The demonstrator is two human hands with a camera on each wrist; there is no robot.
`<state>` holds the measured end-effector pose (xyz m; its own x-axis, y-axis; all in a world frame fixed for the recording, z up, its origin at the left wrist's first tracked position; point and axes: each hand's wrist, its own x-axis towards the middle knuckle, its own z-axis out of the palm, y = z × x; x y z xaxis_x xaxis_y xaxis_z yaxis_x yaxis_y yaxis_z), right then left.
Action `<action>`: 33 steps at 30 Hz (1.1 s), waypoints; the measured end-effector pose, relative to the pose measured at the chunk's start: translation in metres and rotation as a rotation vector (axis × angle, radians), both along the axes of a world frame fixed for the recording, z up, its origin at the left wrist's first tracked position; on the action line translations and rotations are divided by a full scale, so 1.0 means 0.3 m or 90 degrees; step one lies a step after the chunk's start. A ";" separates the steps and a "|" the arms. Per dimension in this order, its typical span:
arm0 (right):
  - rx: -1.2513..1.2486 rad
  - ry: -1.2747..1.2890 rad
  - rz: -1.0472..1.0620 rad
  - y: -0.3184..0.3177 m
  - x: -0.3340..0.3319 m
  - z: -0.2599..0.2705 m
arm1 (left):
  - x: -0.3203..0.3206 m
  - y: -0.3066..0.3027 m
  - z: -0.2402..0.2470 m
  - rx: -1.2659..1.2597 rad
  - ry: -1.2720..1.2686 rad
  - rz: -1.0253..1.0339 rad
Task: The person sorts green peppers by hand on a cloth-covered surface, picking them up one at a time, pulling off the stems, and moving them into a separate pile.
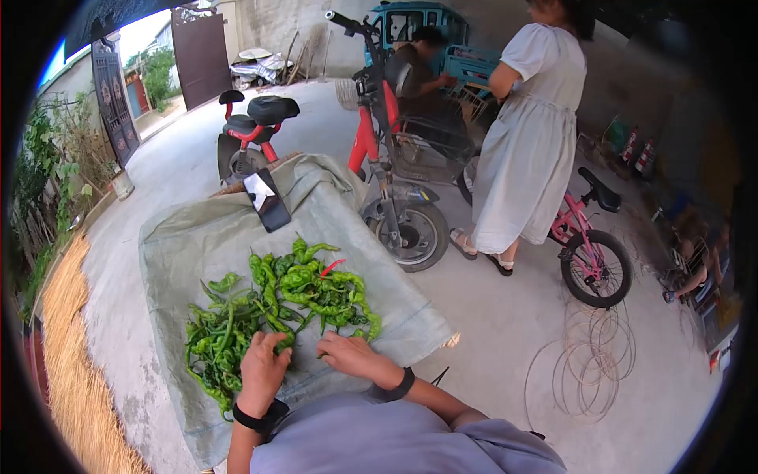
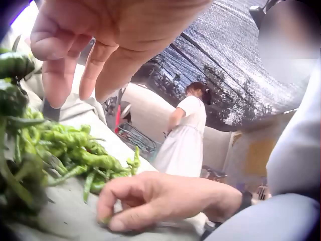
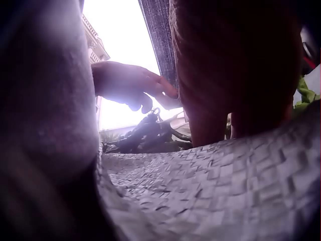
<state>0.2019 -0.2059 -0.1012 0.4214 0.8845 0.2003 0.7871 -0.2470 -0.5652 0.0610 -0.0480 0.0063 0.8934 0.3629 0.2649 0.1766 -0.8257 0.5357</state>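
Note:
Green peppers lie in two heaps on a pale green woven sheet [image 1: 379, 292]: a darker left heap [image 1: 217, 347] and a brighter right heap [image 1: 316, 284] with one red pepper [image 1: 332, 268] on top. My left hand [image 1: 264, 370] hovers at the left heap's near right edge, fingers hanging loosely. In the left wrist view nothing shows between those fingers [image 2: 57, 83]. Just in front of the right heap, my right hand [image 1: 354, 355] rests low on the sheet. Its thumb and forefinger pinch a small green piece [image 2: 104, 220], mostly hidden by the fingertips.
A phone [image 1: 267, 199] lies at the sheet's far edge. Beyond stand a red scooter [image 1: 379, 142], a person in a pale dress [image 1: 529, 134], a seated person [image 1: 414, 71] and a pink bicycle [image 1: 588, 245]. Coiled wire [image 1: 588, 363] lies on the ground to the right, straw [image 1: 75, 355] to the left.

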 end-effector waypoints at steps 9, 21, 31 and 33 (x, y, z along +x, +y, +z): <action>0.320 0.331 -0.033 0.017 -0.029 0.151 | 0.071 -0.048 -0.076 -0.236 -0.044 -0.156; 0.365 0.590 -0.030 -0.014 -0.001 0.150 | 0.049 -0.046 -0.078 -0.274 0.033 -0.136; 0.033 0.479 0.124 0.008 0.005 0.125 | 0.051 -0.043 -0.029 -0.624 -0.177 -0.070; 0.087 0.532 0.091 0.005 -0.011 0.149 | 0.050 -0.036 -0.028 -0.616 -0.162 -0.066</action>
